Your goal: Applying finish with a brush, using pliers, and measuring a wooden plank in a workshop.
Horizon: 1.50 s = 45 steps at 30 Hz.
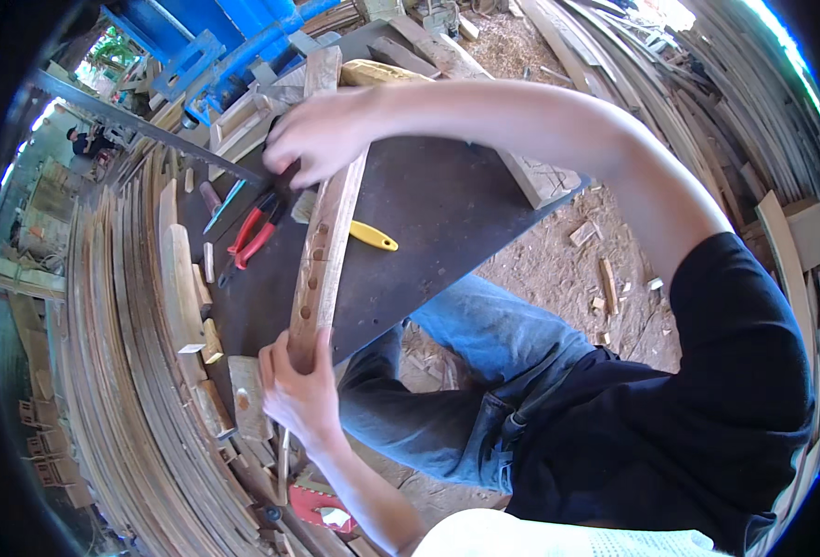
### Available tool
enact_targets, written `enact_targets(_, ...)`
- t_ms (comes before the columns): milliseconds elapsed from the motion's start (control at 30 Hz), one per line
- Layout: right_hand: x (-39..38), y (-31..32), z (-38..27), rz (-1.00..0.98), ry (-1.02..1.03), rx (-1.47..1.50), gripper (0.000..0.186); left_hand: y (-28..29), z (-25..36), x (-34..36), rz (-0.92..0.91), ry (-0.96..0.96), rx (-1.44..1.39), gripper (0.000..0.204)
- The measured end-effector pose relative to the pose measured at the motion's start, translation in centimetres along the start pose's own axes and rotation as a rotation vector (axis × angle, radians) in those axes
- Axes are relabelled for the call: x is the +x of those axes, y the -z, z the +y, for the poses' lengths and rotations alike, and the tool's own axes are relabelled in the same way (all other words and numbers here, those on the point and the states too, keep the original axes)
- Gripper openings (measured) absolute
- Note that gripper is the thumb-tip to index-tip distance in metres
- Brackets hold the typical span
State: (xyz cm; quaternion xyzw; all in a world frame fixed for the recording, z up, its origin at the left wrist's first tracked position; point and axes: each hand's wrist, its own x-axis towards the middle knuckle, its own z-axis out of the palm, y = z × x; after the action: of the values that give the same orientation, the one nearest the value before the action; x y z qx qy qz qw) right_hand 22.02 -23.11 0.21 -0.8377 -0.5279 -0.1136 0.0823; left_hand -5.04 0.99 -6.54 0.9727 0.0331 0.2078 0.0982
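Observation:
My left hand [300, 381] grips the near end of a long wooden bar [322, 265] with a row of holes, lying across a dark worktop [419, 204]. My right hand [308, 139] is closed on the dark handle of a saw; its long blade [159, 135] extends to the upper left, over the bar's left side. Red-handled pliers [252, 237] lie left of the bar, beside a thin blue tool [229, 197]. A yellow handle [373, 237] sticks out to the bar's right; its other end is hidden.
Blue metal machinery [224, 65] stands behind. Stacked wooden strips [113, 353] line the left, more planks [614, 65] the upper right. A wooden piece [530, 172] rests on the worktop's right edge. Offcuts [586, 232] litter the floor. Another person [90, 139] sits far back left.

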Motion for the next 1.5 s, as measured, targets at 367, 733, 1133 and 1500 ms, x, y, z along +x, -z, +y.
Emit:
enact_targets(367, -14.6, 1.4, 4.7, 0.097, -0.264, -0.358, 0.038, 2.6, -3.2, -4.5, 0.224, -0.108, 0.043, 0.048)
enact_targets(733, -4.5, -3.2, 4.0, -0.636, -0.356, -0.841, 0.043, 8.4, -5.0, -12.2, 0.079, -0.104, 0.192, 0.058)
enact_targets(1133, -7.7, 4.9, 4.2, 0.084, -0.472, 0.625, 0.041, 5.1, -3.9, -8.5, 0.072, -0.29, 0.088, 0.055)
enact_targets(1500, -12.5, 9.1, -5.2, -0.052, -0.409, 1.011, 0.053, 1.0, -0.6, -1.5, -0.036, -0.376, -0.061, 0.05)
